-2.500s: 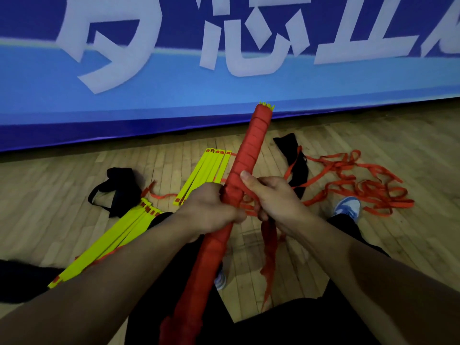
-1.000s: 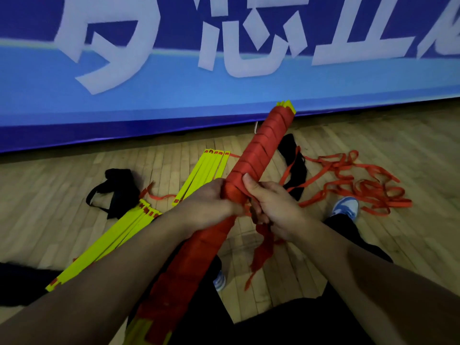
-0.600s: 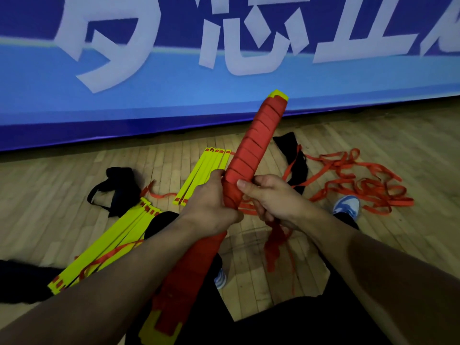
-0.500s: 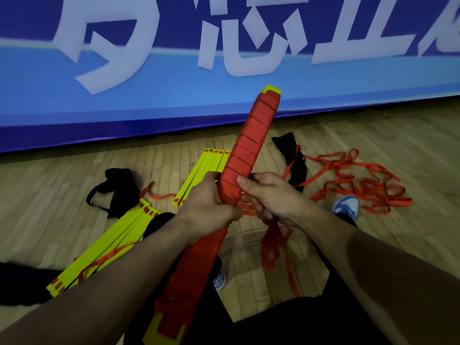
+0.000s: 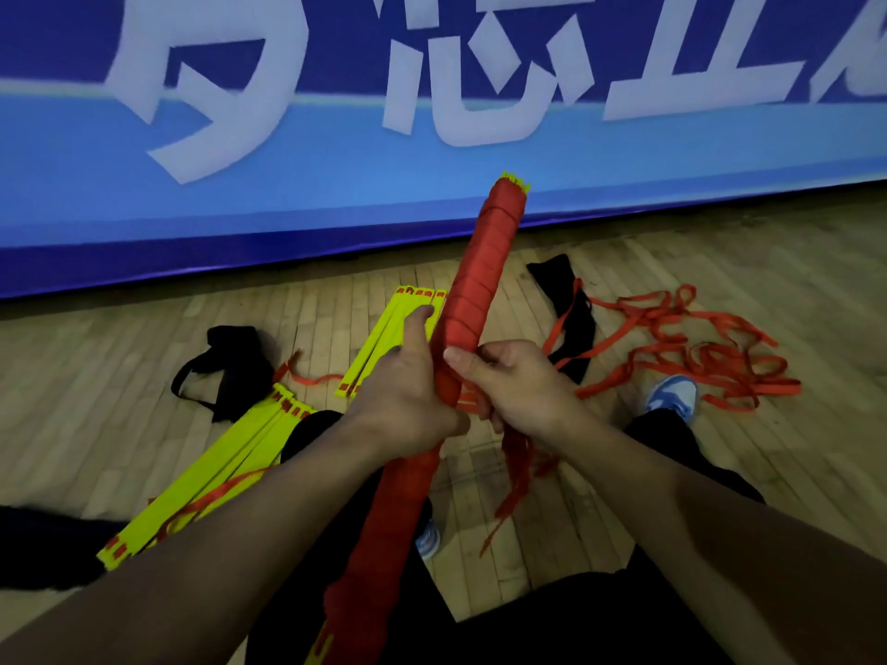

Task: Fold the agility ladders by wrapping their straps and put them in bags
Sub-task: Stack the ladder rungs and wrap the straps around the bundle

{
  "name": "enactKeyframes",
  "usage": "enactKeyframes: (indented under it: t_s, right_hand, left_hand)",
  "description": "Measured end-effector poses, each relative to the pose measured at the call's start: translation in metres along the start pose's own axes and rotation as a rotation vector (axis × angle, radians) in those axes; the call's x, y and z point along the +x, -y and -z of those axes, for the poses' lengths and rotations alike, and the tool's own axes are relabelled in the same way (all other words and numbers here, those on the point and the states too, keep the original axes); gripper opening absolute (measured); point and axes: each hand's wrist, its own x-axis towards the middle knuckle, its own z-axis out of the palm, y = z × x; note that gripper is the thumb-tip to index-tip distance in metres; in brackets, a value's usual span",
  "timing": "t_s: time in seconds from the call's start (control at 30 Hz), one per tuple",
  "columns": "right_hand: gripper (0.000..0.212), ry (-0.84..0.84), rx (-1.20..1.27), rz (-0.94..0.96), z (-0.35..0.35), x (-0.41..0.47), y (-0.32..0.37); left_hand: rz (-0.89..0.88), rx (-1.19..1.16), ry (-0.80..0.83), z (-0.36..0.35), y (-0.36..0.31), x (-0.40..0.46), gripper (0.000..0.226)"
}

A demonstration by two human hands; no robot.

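A bundled agility ladder (image 5: 480, 266), its yellow rungs wound tightly in red strap, slants up and away from my lap. My left hand (image 5: 408, 391) grips its middle with the thumb stretched up along it. My right hand (image 5: 513, 391) presses the strap against the bundle and pinches the loose strap end (image 5: 516, 467), which dangles below. Two more stacks of yellow rungs lie on the floor: one (image 5: 216, 477) at the left, one (image 5: 384, 338) behind my left hand. A black bag (image 5: 230, 362) lies at the left, another black bag (image 5: 566, 304) at the right.
A tangle of loose red strap (image 5: 696, 352) sprawls on the wooden floor at the right. My legs in black and a blue-white shoe (image 5: 672, 398) are below. A blue banner wall (image 5: 432, 175) with white characters closes the far side.
The bundle has swung and turned in my hands as the strap went round it. The loose strap end below my right hand has shifted. My left thumb now points up along the bundle.
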Motion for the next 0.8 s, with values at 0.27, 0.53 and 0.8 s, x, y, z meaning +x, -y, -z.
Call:
enactKeyframes:
  t_s: [0.27,0.53,0.8]
  right_hand:
    - [0.027,0.145,0.214,-0.146,0.01,-0.003,0.001]
    - [0.035,0.046,0.303,-0.153,0.001,-0.003,-0.005]
    - [0.035,0.167,0.432,-0.244,0.008,-0.003,0.007]
  left_hand:
    - [0.095,-0.778,0.09,0.005,0.005,-0.001,0.077]
    - [-0.014,-0.237,0.207,0.009,0.004,0.006,0.07]
    - [0.008,-0.782,0.131,0.0,0.007,-0.001,0.057]
